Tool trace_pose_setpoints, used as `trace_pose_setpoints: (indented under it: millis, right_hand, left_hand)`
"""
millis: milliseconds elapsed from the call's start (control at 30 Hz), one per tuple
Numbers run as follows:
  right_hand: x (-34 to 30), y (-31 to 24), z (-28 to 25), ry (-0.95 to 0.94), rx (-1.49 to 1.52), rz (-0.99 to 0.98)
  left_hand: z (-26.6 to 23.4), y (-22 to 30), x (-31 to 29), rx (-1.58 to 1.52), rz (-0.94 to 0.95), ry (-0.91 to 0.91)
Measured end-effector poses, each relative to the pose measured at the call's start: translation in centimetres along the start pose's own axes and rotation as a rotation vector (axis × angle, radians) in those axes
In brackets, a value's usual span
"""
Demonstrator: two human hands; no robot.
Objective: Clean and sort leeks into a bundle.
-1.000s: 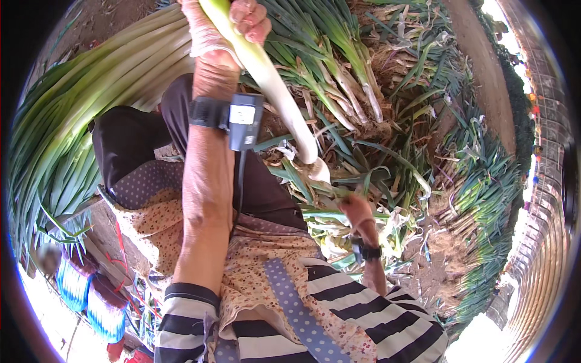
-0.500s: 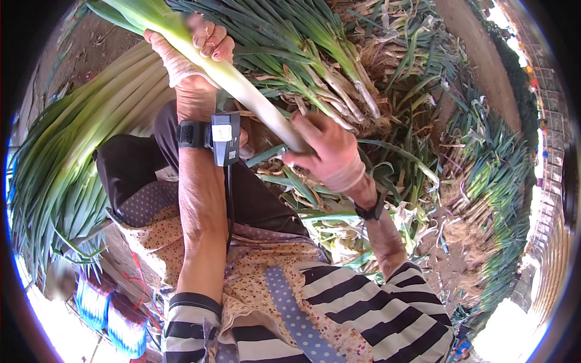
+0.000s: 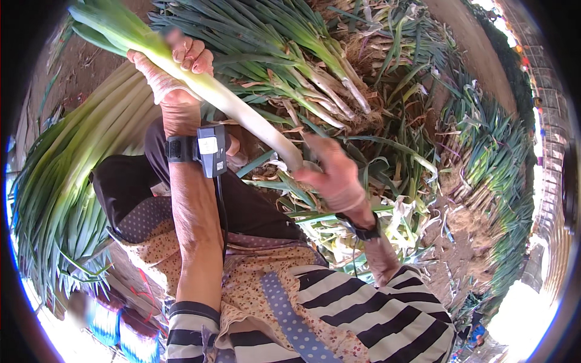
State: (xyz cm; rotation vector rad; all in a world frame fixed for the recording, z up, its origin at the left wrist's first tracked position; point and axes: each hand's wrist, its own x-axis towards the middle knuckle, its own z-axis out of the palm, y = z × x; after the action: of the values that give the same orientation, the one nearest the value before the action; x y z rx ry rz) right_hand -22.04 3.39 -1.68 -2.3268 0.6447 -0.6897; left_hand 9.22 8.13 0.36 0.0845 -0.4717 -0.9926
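leek (image 3: 233,109) runs diag, greens upper-left, root lower-right; l hand (image 3: 172,72) & r hand (image 3: 333,178) both clasp it.

Leek piles (image 3: 315,66) crowding ahead and left; scraps (image 3: 387,224) underhand, little free room.

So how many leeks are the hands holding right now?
1. The leek runs from the left hand, gripping its green upper part, down to the right hand at its white end. Others lie in piles, unheld.

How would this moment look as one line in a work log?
left hand: grips leek near its green top | right hand: at its white root end | leek: held across lap | around: leek piles
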Motion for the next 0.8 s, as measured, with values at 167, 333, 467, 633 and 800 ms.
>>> trace_pose_setpoints:
  millis: [167,333,467,633,800]
  right_hand:
    - [-2.2,-0.9,0.4,-0.178,-0.105,-0.074]
    - [-8.2,-2.8,-4.3,-0.145,0.010,0.177]
    - [-13.5,5.3,-5.6,-0.007,-0.256,0.337]
    - [-12.1,13.1,-3.4,-0.266,-0.841,0.546]
    - [-5.7,18.4,2.7,-0.193,-0.607,0.505]
  left_hand:
    - [-1.6,0.7,-0.3,0.006,0.010,0.301]
    - [-3.9,4.6,0.0,-0.005,-0.018,0.316]
    - [-3.4,4.8,0.0,0.150,0.126,0.410]
    - [2.8,3.8,-1.7,0.684,0.480,0.756]
    - [5.3,12.9,-7.5,1.541,0.754,0.674]
